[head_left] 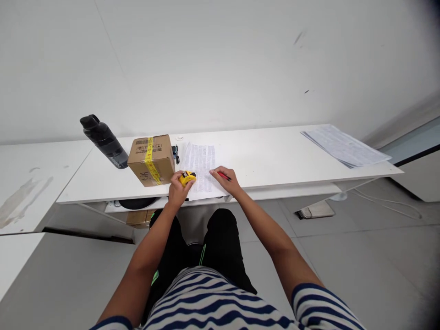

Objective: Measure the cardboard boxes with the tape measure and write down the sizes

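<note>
My left hand point(178, 189) is closed around a yellow tape measure point(187, 178) at the near edge of the white table point(268, 156). My right hand point(227, 179) pinches a red pen point(224, 175) over a printed sheet of paper point(200, 165) lying flat in front of me. A small cardboard box point(151, 159) with yellow tape stands just left of the tape measure. Both hands rest on or just above the sheet.
A black water bottle point(104, 141) stands tilted-looking left of the box. Dark pens point(175, 153) lie between box and sheet. A stack of papers point(344, 145) sits at the table's far right. Another white table point(30, 183) adjoins on the left. A box point(137, 218) lies under the table.
</note>
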The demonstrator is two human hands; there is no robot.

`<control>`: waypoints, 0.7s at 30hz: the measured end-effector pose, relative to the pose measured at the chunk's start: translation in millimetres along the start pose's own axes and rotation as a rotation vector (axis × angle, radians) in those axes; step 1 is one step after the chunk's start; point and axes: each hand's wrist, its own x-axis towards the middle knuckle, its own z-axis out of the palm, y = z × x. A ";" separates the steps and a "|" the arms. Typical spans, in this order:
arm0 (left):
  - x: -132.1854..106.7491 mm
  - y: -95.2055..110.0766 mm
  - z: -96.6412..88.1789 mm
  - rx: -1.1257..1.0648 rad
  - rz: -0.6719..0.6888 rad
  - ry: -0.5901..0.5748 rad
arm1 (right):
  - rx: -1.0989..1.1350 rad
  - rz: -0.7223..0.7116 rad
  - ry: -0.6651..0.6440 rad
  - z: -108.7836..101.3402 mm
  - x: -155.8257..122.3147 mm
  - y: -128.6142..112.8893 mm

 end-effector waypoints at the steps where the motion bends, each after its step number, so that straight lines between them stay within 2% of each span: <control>1: -0.5 -1.9 0.8 -0.008 0.033 0.017 | -0.037 0.004 0.004 1.7 -4.9 2.7; 5: 0.5 -4.0 0.8 0.040 0.079 0.014 | -0.031 0.066 -0.028 6.9 -11.8 11.9; 10: -1.1 -1.0 -0.4 0.123 0.012 -0.018 | -0.026 0.168 0.149 10.3 -12.9 12.6; 12: -1.7 -0.2 -0.1 0.131 0.008 -0.011 | -0.009 0.194 0.179 11.0 -13.8 11.7; 21: 0.1 -0.6 2.0 0.128 0.021 -0.004 | 0.013 0.217 0.186 9.9 -9.7 11.1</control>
